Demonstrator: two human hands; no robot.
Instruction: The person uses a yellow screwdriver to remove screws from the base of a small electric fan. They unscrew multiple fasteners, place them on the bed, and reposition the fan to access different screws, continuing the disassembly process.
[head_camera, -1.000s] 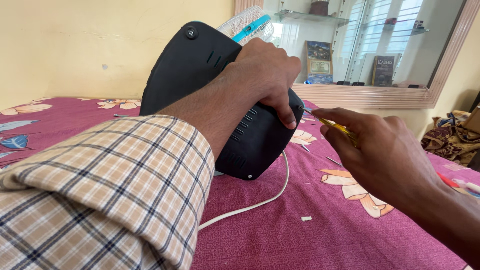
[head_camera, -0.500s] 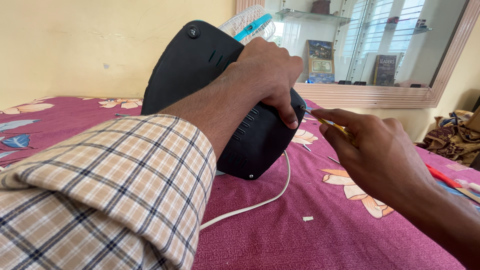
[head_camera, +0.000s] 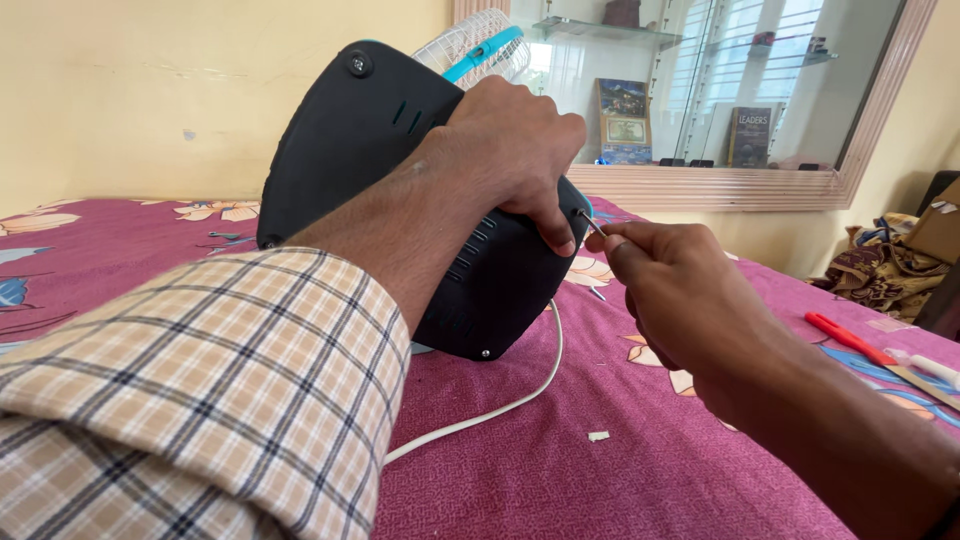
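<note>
Left hand (head_camera: 515, 145), checked sleeve (head_camera: 200, 390) behind it, clamped over the tilted black base (head_camera: 400, 190) of a table fan, propped on edge on the bed with white grille (head_camera: 470, 45) behind and white cord (head_camera: 500, 405) trailing below; right hand (head_camera: 680, 300) closed around a screwdriver, only the metal tip (head_camera: 592, 225) visible, set against 1 corner screw (head_camera: 581, 213). Possible slip of the tip out of the screw head toward the left thumb, caused by a shifting base on soft bedding. Maroon floral bedsheet (head_camera: 620, 470), red-handled tool (head_camera: 845, 338) at right, yellow wall (head_camera: 150, 100), framed glass shelves (head_camera: 720, 90) beyond.
</note>
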